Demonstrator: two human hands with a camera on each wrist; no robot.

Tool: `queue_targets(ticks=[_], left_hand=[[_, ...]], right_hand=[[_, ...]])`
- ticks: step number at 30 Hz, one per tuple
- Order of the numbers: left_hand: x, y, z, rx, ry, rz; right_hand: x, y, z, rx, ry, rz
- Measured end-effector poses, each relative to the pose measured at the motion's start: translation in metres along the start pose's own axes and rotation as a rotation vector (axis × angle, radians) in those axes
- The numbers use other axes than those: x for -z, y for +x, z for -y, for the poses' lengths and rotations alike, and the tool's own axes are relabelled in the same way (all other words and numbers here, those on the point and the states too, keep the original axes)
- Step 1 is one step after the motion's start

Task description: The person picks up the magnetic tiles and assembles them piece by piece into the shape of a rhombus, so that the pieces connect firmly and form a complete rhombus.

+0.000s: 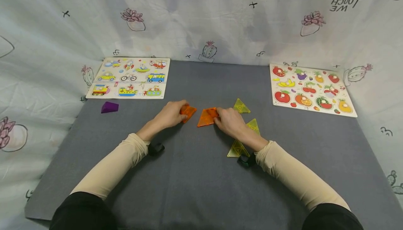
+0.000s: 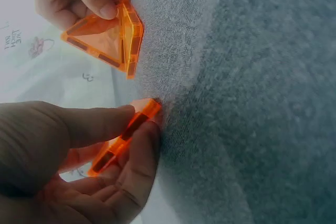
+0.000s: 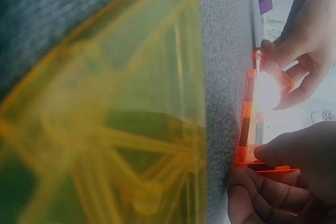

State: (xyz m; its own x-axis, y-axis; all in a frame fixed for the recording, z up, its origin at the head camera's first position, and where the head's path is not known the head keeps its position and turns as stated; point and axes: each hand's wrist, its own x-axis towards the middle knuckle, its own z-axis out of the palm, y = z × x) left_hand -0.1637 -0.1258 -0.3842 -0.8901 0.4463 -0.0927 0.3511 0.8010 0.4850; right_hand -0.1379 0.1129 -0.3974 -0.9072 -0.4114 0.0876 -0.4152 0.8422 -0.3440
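Observation:
In the head view my left hand (image 1: 170,114) pinches an orange see-through triangular magnetic tile (image 1: 189,113), thumb and fingers on its two faces in the left wrist view. To the right, my right hand (image 1: 232,123) grips orange magnetic tiles (image 1: 206,117) that stand joined at an angle on the table. A small gap separates the two orange pieces in the head view. Beside and beneath the right forearm lie yellow tile pieces: one behind the hand (image 1: 241,106), one partly covered (image 1: 253,126), one near the wrist (image 1: 237,149). Yellow plastic (image 3: 121,129) fills much of the right wrist view.
A purple tile piece (image 1: 109,107) stands at the left on the grey table (image 1: 195,188). Behind it is a vehicle puzzle board (image 1: 128,78); a fruit puzzle board (image 1: 310,89) lies back right. A patterned curtain (image 1: 220,13) rises behind the table.

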Motion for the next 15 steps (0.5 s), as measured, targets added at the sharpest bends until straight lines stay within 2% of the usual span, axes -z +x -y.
queue_targets(ticks=[5,15], left_hand=[[-0.003,0.006,-0.005,-0.003,-0.004,-0.013],[-0.009,0.013,-0.015,-0.012,-0.008,0.015]], right_hand=[[0.0,0.0,0.0,0.003,0.007,0.004],[-0.002,-0.001,-0.001,0.02,0.032,0.004]])
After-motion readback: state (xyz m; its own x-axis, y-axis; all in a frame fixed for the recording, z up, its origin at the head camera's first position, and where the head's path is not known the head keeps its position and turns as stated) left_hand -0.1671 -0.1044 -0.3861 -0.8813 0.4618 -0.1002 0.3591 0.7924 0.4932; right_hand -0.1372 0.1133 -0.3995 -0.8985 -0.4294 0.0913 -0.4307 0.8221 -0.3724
